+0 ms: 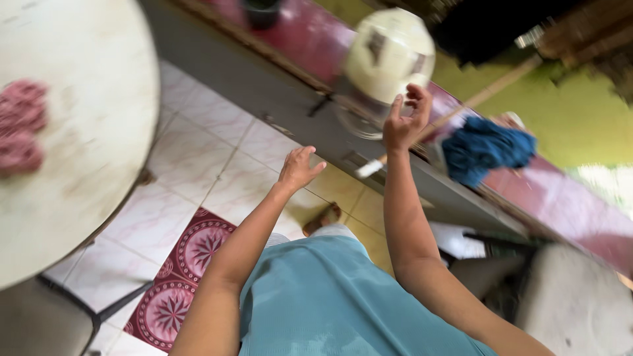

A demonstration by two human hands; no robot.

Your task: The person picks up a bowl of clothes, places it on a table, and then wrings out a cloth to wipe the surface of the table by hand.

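Two bare hands are raised in view: the left hand (298,169) with fingers spread and the right hand (407,118) with fingers curled, neither gripping anything.

One round pale worktop (99,118) fills the left side, and two pink clumps (21,125) lie on it, one above the other, too blurred to name more closely.

One cream-coloured rounded appliance (389,53) stands on one dark red ledge (316,39). One blue cloth (484,150) is bunched on that ledge, and one long wooden stick (461,105) slants past it.

Two dark red patterned floor tiles (184,277) show, set among plain white ones.
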